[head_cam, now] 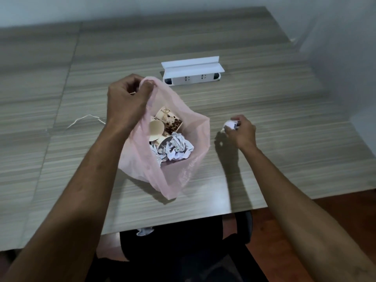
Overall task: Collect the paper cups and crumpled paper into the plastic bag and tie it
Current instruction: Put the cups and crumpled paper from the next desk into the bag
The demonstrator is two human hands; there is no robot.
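left hand (127, 98): fingers curled, pinching the top edge of the plastic bag (142, 157), holding its mouth up and open.
right hand (241, 129): right of the bag, low over the table, fingers curled round a crumpled paper ball (229, 124); white paper pokes out on the bag side of the fist.
plastic bag: pink, translucent, bottom resting on the table (284, 119), mouth facing the camera.
paper cups (169, 121): inside the bag, upper part; brown printed, lying tilted, at least two; one round base faces up.
crumpled paper (176, 148): inside the bag, in front of the cups, touching them; a white wad.
string (85, 119): white, lying loose on the table left of the bag, partly hidden behind the left forearm.
socket box (191, 71): white, lid flipped up, on the table behind the bag, apart from it.
loose paper (144, 231): small white crumpled piece below the table's near edge, in front of the bag, on something dark; can't tell what.
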